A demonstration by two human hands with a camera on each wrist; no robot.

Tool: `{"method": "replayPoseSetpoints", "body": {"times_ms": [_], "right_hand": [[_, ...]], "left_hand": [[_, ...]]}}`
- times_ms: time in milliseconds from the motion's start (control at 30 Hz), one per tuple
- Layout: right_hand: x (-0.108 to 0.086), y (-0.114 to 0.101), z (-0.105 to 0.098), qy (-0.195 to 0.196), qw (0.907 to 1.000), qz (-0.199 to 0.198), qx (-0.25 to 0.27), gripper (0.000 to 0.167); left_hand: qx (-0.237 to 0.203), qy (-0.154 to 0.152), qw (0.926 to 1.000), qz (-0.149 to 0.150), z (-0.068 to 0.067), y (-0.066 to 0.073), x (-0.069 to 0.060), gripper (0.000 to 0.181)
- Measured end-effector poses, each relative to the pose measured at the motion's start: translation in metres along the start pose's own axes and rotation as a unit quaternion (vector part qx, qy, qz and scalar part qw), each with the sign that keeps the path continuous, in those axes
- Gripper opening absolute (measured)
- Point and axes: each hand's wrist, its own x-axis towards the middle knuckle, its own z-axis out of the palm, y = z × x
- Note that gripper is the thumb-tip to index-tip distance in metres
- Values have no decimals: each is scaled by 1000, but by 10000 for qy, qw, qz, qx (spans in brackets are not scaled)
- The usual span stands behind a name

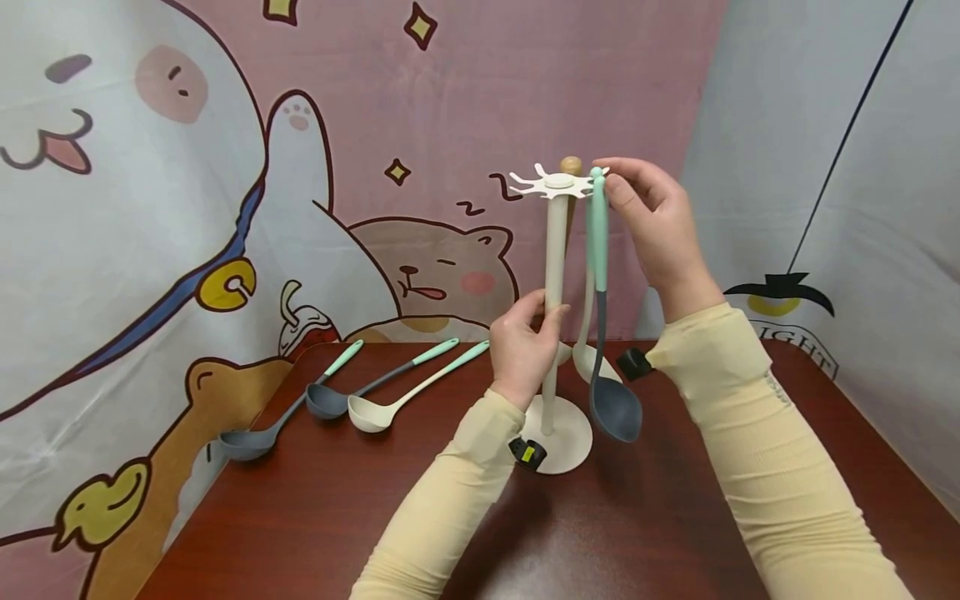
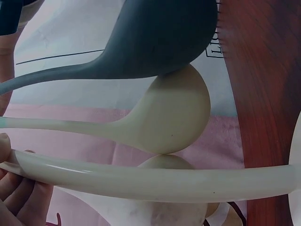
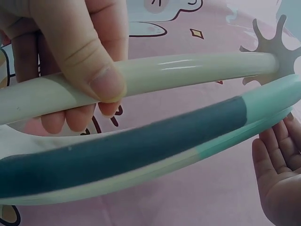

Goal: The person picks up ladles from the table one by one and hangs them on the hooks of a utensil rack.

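Your left hand (image 1: 525, 346) is wrapped around the pole of the white stand (image 1: 556, 250); your right hand (image 1: 660, 225) pinches the green handle top of the dark spoon (image 1: 617, 410), which hangs bowl-down beside the stand's hooks (image 1: 558, 183). Three ladles (image 1: 371, 414) lie leftward on the worktop (image 1: 300, 517).

Left arm (image 1: 442, 500) slanting up and rightward, and there's the left hand (image 1: 522, 348), the lower of the two, thumb and fingers curled in a grip! Up top, the right hand (image 1: 660, 218), thumb and forefinger pinching at the tips, wrist (image 1: 692, 293) bare, right arm (image 1: 772, 475) angled up and leftward beneath it.
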Motion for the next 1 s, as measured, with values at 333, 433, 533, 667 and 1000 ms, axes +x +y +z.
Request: {"method": "replayPoseSetpoints", "body": {"times_ms": [333,433,533,667,1000], "right_hand": [[-1,-1,-1,91,9994,-17,-347,22],[-1,-1,-1,86,9989,9,-464,23],[-1,0,-1,89,9988,-42,-487,24],[-1,2,-1,107,9987,-98,-496,23],[-1,3,2,140,9986,-221,-460,18]], "left_hand": [[-671,-445,9953,-539,-6,-1,1,21],[-808,-488,9931,-689,-10,-4,-1,28],[-734,-489,9932,-763,-15,-10,-4,33],[-372,-532,9944,-836,-22,-21,-10,38],[367,-813,9924,-849,-35,-53,-26,53]]}}
